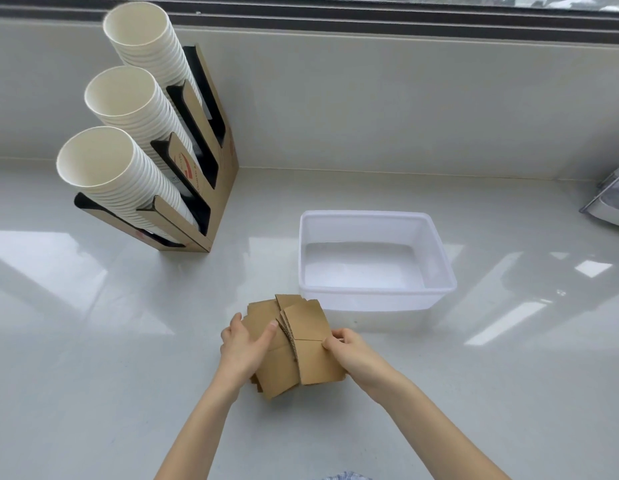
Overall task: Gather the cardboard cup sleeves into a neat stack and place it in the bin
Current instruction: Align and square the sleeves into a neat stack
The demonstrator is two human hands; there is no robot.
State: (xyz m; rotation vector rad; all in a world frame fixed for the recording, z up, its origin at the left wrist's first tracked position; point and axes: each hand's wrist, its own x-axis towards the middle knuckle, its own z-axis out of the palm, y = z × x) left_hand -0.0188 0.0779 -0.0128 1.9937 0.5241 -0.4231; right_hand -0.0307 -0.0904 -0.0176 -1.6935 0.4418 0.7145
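With my left hand and right hand clamped on the fanned cup sleeves on the table near the empty bin, I should square their edges first.

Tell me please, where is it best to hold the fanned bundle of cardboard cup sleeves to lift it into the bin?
Probably by the two long side edges, one hand from each side, squeezing inward. The cardboard cup sleeves lie flat but splayed, so side pressure squares them. The left hand and right hand already flank them; the clear plastic bin sits just beyond.
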